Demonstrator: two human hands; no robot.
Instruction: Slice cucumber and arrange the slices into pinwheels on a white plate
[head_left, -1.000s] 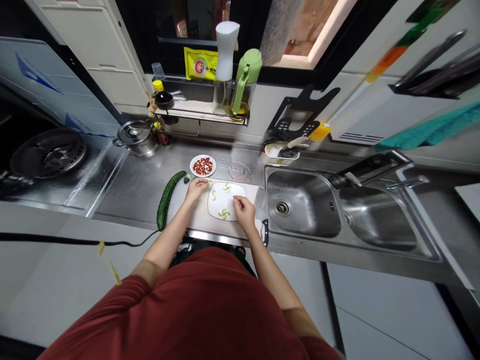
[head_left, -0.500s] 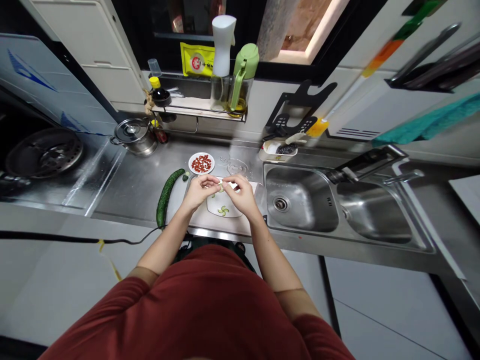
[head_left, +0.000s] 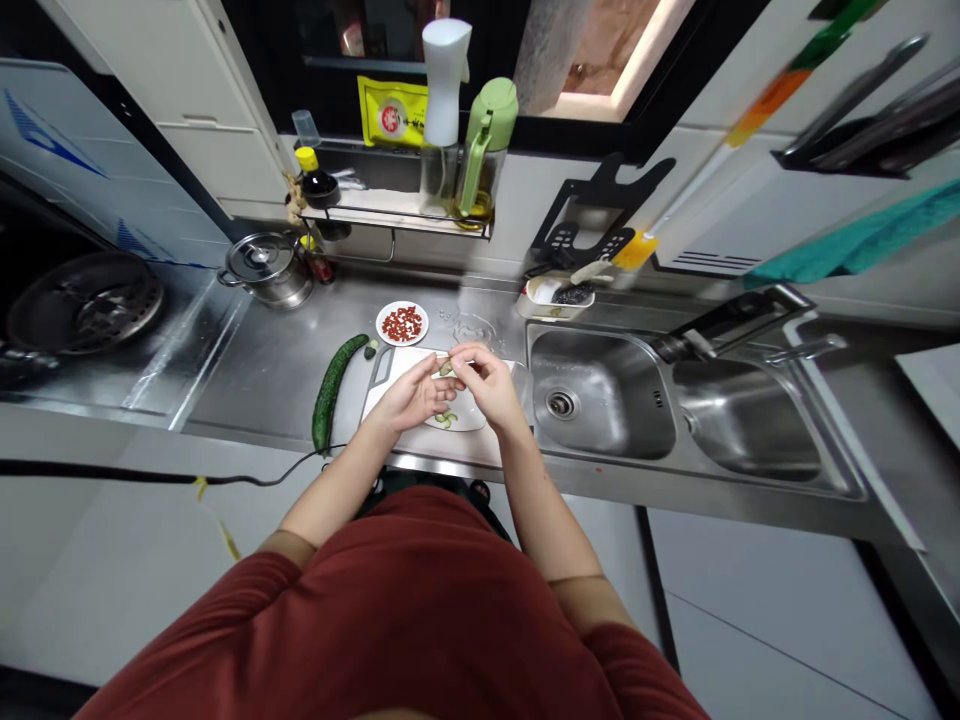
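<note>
My right hand pinches a thin pale-green cucumber slice between thumb and fingertips. Beside it, my left hand is turned palm up with its fingers apart and loosely curled, close to the slice. Below both hands is a white plate, partly covered by them. Curved cucumber slices lie fanned on that plate. The plate rests on a white cutting board. Left of the board lies a long dark-green cucumber, with small cut end pieces near its tip.
A round white plate of red pieces sits behind the board. To the right is a double sink with a faucet. A lidded pot stands back left, below a shelf of bottles. A pan is far left.
My left hand has rolled palm up and its fingers have spread from their pinch. My right hand stays near the same spot with the slice. The view has shifted slightly.
</note>
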